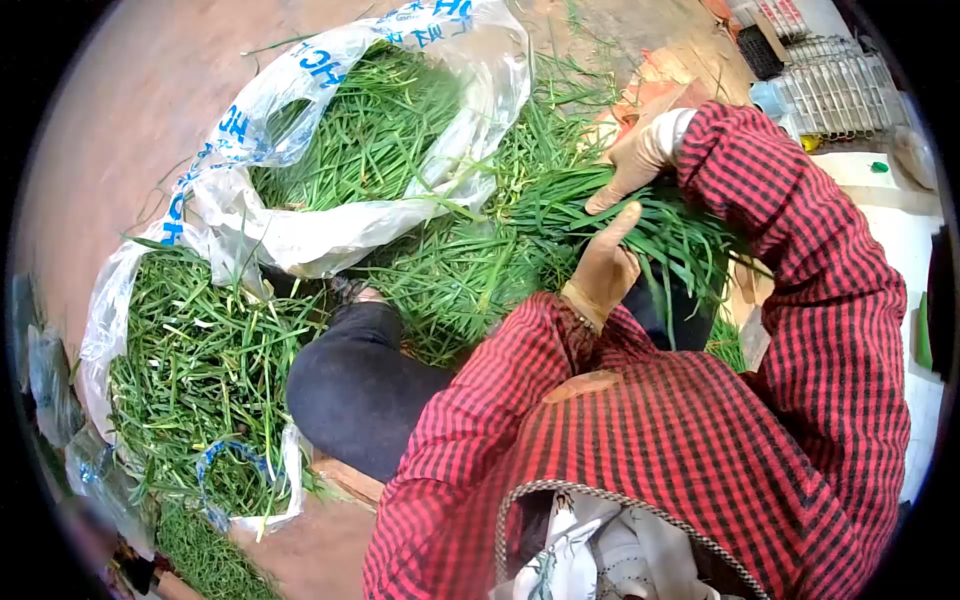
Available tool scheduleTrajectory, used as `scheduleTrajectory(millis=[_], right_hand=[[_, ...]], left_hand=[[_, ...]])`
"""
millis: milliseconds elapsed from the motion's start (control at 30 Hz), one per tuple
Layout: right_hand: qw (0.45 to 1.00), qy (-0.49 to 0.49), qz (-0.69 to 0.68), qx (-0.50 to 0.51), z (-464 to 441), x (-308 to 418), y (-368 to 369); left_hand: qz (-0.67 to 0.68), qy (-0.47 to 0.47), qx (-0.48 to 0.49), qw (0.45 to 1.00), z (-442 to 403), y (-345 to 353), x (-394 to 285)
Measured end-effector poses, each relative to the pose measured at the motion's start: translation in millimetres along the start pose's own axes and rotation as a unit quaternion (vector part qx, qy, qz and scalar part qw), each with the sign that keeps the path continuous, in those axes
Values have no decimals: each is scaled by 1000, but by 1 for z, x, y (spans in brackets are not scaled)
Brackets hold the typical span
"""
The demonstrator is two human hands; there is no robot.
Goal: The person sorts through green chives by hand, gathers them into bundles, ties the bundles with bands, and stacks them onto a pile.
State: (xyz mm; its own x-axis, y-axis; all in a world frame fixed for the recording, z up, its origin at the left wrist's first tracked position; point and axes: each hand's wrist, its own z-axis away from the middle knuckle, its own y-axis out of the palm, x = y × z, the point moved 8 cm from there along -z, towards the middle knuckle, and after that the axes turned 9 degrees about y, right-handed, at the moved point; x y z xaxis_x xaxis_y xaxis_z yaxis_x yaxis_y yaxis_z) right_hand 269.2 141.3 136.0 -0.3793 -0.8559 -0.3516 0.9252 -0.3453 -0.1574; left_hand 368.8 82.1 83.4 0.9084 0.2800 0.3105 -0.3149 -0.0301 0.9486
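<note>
Seemingly tidying step: left hand (605,272) and right hand (637,160) are touching green bunch (685,228) beside open plastic bag (320,235); leaves partly hiding grip, cannot tell closure. Next move presumably calling for steadying bunch.

Two hands (606,268) (638,165), two sleeves (500,375) (840,270), one bunch (560,212)

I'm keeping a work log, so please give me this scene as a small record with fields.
Left hand: at a bunch of long, thin green leaves; exact grip unclear
Right hand: on the same bunch, farther from the body
Container: clear plastic bag with blue lettering, open, green leaves inside
Left side: large heap of cut green leaves
Clothing: red-and-black checked garment
</note>
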Motion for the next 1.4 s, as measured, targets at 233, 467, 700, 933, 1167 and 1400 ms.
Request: scheduleTrajectory(millis=[233,467,700,933,1167,1400], right_hand=[[999,-25,-34,7,-26,-42,60],[959,-57,-81,-267,-11,-57,45],[959,-74,-71,-263,42,-52,28],[941,-132,-83,-301,59,-24,58],[774,-309,-277,-479,70,15,171],[643,-431,-619,-134,18,-18,157]], left_hand=[[-301,22,-14,953,9,13,32],[-402,-104,41,909,33,15,30],[-273,-98,-78,954,54,-39,-7],[-125,0,6,992,51,-2,-17],[-231,83,-251,936,69,-34,-32],[-447,190,-196,852,104,48,-47]])
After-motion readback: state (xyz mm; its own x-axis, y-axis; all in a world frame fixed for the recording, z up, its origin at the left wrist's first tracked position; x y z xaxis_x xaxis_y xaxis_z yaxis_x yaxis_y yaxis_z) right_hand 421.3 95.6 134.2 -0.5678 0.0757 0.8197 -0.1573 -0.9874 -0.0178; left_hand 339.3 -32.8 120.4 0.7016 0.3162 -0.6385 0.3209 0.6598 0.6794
